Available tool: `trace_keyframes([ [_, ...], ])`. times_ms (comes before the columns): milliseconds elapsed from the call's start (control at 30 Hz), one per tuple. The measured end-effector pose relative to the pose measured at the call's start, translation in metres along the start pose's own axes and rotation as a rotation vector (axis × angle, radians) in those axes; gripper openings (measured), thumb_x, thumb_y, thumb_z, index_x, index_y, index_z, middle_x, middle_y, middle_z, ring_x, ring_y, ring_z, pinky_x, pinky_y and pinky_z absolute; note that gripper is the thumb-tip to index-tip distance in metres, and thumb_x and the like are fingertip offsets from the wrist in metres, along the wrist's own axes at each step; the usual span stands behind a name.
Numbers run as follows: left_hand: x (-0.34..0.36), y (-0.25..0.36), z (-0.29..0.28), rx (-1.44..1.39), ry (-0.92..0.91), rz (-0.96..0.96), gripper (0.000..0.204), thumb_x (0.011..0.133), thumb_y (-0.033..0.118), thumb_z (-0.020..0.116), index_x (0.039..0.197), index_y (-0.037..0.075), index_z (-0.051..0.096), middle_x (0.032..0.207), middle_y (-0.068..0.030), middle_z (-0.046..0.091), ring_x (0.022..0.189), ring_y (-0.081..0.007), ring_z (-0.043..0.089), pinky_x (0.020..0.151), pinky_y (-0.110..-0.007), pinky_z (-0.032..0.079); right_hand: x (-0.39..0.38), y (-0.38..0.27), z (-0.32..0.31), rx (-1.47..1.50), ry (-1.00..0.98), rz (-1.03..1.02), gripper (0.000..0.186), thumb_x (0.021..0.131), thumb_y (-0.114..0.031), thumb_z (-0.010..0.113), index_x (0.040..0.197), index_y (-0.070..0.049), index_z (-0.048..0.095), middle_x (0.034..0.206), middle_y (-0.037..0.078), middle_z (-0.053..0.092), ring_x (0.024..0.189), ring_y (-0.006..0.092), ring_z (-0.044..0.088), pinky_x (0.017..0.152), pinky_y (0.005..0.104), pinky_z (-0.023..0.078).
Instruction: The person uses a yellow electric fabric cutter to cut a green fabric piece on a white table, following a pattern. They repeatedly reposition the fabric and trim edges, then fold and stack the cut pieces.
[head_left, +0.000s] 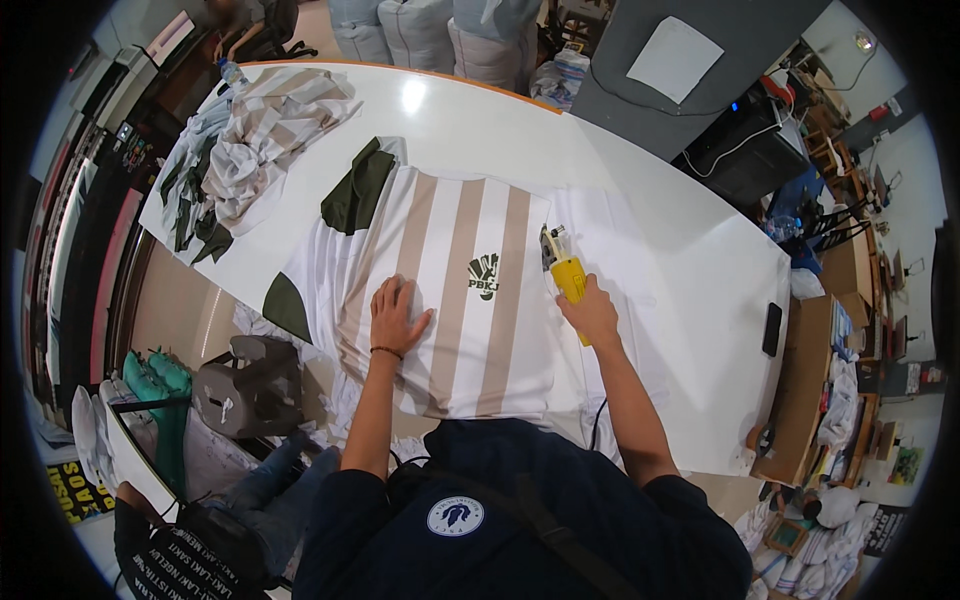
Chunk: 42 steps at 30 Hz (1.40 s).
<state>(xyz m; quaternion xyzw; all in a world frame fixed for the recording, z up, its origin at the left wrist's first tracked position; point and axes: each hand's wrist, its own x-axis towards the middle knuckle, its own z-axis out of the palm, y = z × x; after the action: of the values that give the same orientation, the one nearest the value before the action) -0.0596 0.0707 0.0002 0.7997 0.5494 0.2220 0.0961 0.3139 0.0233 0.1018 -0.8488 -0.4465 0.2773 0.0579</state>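
Observation:
Stacked layers of white cloth with beige stripes [466, 345] and a dark green print lie flattened on the white table [700, 290]. Dark green fabric parts [358, 192] stick out on their left side. My left hand [398, 320] rests on the stripes, palm down with its fingers spread. My right hand [592, 312] is wrapped round a yellow electric fabric cutter [568, 277]. The cutter's metal head stands at the right edge of the striped cloth, pointing away from me. Plain white fabric [610, 225] extends to the right of the cutter; whether the blade touches cloth cannot be made out.
Crumpled striped and green cloth [255, 145] lies at the table's far left, beside a plastic bottle [232, 73]. A black phone [772, 329] is near the right edge. Another person [205, 550] sits at lower left, near a brown plastic stool [250, 388]. Stuffed sacks [415, 35] stand behind the table.

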Motion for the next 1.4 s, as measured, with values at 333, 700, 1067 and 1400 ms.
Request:
trace_keyframes([
  [333, 0.013, -0.003, 0.001, 0.008, 0.001, -0.007, 0.066, 0.084, 0.041, 0.073, 0.138, 0.009, 0.053, 0.147, -0.0162, 0.043, 0.139, -0.0372, 0.037, 0.115, -0.05, 0.03, 0.074, -0.031, -0.005, 0.054, 0.118, 0.023, 0.064, 0.08, -0.045, 0.071, 0.122, -0.003, 0.049, 0.111, 0.024, 0.069, 0.102, 0.0424, 0.069, 0.086, 0.0512, 0.056],
  [700, 0.018, -0.002, -0.002, -0.006, 0.01, 0.011, 0.065, 0.082, 0.039, 0.074, 0.136, 0.008, 0.055, 0.146, -0.016, 0.045, 0.139, -0.0363, 0.038, 0.115, -0.05, 0.03, 0.156, -0.016, -0.017, 0.295, 0.258, 0.126, 0.072, 0.079, -0.047, 0.074, 0.129, 0.0, 0.053, 0.121, 0.023, 0.067, 0.109, 0.0406, 0.067, 0.091, 0.0473, 0.055],
  [1067, 0.047, 0.063, 0.039, -0.11, 0.003, 0.164, 0.058, 0.087, 0.038, 0.071, 0.132, 0.004, 0.057, 0.135, -0.0148, 0.054, 0.128, -0.0349, 0.046, 0.109, -0.049, 0.035, -0.029, 0.157, 0.004, 0.712, 0.166, 0.16, 0.052, 0.081, -0.03, 0.081, 0.118, 0.0, 0.062, 0.102, 0.018, 0.069, 0.088, 0.0264, 0.07, 0.075, 0.0396, 0.056],
  [1400, 0.017, 0.19, 0.072, -0.158, -0.462, 0.582, 0.049, 0.09, 0.042, 0.066, 0.124, 0.008, 0.062, 0.135, -0.0141, 0.055, 0.124, -0.0323, 0.048, 0.102, -0.045, 0.042, -0.23, 0.275, 0.047, 0.5, 0.291, 0.28, 0.052, 0.073, -0.026, 0.084, 0.112, -0.002, 0.059, 0.091, 0.014, 0.07, 0.08, 0.026, 0.07, 0.07, 0.0383, 0.056],
])
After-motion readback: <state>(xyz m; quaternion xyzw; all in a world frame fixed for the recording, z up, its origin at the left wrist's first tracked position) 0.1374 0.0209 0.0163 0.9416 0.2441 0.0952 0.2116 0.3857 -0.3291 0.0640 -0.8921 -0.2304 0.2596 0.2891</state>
